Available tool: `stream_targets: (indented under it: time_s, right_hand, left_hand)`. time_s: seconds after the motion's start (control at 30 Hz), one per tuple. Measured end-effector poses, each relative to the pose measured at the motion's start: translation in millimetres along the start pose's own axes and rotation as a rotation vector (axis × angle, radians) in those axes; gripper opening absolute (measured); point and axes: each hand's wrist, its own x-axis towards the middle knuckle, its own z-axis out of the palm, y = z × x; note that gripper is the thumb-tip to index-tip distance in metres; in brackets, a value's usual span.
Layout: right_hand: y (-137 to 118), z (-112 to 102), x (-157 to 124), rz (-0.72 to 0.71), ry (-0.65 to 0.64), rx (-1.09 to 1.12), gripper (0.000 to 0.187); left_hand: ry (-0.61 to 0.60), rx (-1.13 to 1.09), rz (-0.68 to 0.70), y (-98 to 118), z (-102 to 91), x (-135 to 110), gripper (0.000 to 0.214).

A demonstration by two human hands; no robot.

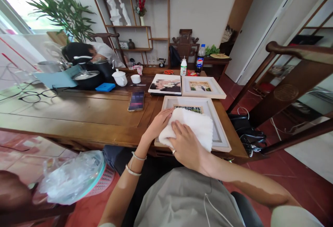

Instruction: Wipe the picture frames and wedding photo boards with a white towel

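Observation:
A white cloth (195, 123) lies over the glass of a light wooden picture frame (223, 140) on the table in front of me. My right hand (186, 142), with a ring on one finger, presses on the cloth with its fingers bent into it. My left hand (160, 121) rests at the frame's left side with its fingers stretched out, touching the cloth's edge. The photo in the frame is mostly covered; only its top strip shows. Just behind lie a second framed picture (201, 86) and a photo panel (163, 84).
On the wooden table (104, 116) are a phone (136, 101), glasses (36, 96), a blue box (105, 87), a white teapot (120, 78), a cup (135, 78), a small bottle (183, 67) and a cola bottle (200, 59). Behind the pots, a person (104, 52) leans down. A chair (281, 92) stands right.

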Motion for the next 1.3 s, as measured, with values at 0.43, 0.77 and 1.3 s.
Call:
stream_targets:
  time_s: [0.43,0.77,1.3]
  right_hand:
    - [55.5,-25.1,-69.8,0.133,-0.024,0.021,0.026]
    - [131.5,-21.5,-50.7,0.195,0.012,0.013,0.023]
    - [94.1,-33.9,-79.5,0.14,-0.026,0.022,0.029]
  left_hand:
    - [-0.063,0.103,0.054,-3.0,-0.5,-1.8,0.043]
    - [-0.1,0.136,0.07,-3.9,-3.5,-1.3,0.041]
    - [-0.054,0.124,0.043,-2.3,1.3,0.0,0.041]
